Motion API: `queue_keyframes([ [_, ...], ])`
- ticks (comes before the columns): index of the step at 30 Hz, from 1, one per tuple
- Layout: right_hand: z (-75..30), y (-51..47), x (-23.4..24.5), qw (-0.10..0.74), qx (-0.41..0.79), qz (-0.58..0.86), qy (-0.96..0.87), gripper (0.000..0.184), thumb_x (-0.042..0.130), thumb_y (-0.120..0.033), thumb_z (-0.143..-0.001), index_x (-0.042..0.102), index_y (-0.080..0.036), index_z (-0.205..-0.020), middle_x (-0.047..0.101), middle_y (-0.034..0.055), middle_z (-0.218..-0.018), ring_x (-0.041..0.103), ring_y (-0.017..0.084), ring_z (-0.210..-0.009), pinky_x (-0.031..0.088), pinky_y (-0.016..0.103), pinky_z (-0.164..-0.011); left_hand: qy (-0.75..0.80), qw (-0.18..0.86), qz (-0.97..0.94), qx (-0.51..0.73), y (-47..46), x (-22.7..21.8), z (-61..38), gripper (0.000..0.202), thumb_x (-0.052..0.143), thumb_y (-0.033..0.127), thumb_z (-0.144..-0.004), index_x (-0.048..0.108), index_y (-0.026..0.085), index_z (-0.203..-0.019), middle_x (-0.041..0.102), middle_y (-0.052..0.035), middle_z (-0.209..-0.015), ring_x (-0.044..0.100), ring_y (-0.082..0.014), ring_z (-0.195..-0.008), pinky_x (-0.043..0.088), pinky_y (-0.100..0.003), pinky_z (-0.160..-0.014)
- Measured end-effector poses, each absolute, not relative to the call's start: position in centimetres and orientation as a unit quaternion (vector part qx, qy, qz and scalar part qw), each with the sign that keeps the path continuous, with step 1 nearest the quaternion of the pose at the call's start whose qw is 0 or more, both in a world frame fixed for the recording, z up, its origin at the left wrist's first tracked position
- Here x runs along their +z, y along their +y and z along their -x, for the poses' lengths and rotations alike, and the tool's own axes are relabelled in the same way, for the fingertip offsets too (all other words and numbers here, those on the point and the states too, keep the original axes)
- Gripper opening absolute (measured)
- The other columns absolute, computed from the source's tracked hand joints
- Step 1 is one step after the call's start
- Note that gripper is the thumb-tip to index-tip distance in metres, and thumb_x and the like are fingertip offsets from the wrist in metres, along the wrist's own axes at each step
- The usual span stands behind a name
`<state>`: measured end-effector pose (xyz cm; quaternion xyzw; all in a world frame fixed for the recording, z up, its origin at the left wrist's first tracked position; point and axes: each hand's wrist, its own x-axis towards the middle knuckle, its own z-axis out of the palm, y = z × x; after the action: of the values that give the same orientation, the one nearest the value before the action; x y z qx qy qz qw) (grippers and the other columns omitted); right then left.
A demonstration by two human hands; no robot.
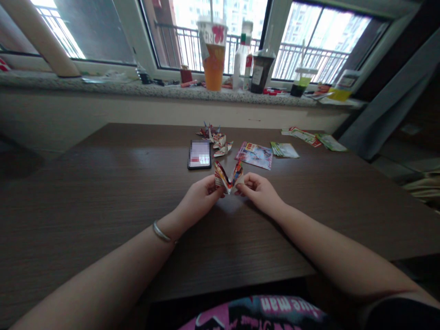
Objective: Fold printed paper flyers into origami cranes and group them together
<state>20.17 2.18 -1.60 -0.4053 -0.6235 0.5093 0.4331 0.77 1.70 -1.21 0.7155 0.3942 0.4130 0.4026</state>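
Observation:
A small folded piece of coloured printed paper (228,178), with two points sticking up like a V, is held just above the dark wooden table (113,192). My left hand (197,200) pinches its left side with closed fingers; a silver bangle sits on that wrist. My right hand (260,189) pinches its right side, fingers curled. Both hands meet at the middle of the table.
A phone (199,154) lies behind my hands, with several finished folded paper figures (216,137) next to it. Printed paper sheets (255,155) and stacks (284,150) lie to the right. Drink cups (213,52) and bottles stand on the window sill.

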Motion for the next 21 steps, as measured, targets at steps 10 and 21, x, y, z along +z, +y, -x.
queue_keyframes([
  [10,-19.6,2.2,-2.0,0.431,0.531,0.4,-0.61,0.021,0.071,-0.031,-0.07,0.054,-0.021,-0.077,0.062,-0.0025,-0.07,0.06,0.013,-0.065,0.047,0.031,-0.07,0.369,0.49,-0.665,0.427,1.7,-1.3,-1.3,0.022,0.065,0.026,-0.079,0.061,0.016,-0.098,0.071,-0.006,-0.093,0.068,-0.0177,-0.081,0.054,-0.031,-0.071],
  [21,-19.1,2.4,-2.6,0.42,0.536,0.375,-0.629,0.022,0.07,-0.026,-0.071,0.054,-0.02,-0.085,0.065,-0.0012,-0.081,0.062,0.013,-0.074,0.048,0.029,-0.075,0.38,0.51,-0.647,0.42,1.7,-1.4,-1.4,0.032,0.068,0.02,-0.072,0.058,0.015,-0.102,0.07,-0.0069,-0.101,0.067,-0.0191,-0.091,0.052,-0.035,-0.084],
])
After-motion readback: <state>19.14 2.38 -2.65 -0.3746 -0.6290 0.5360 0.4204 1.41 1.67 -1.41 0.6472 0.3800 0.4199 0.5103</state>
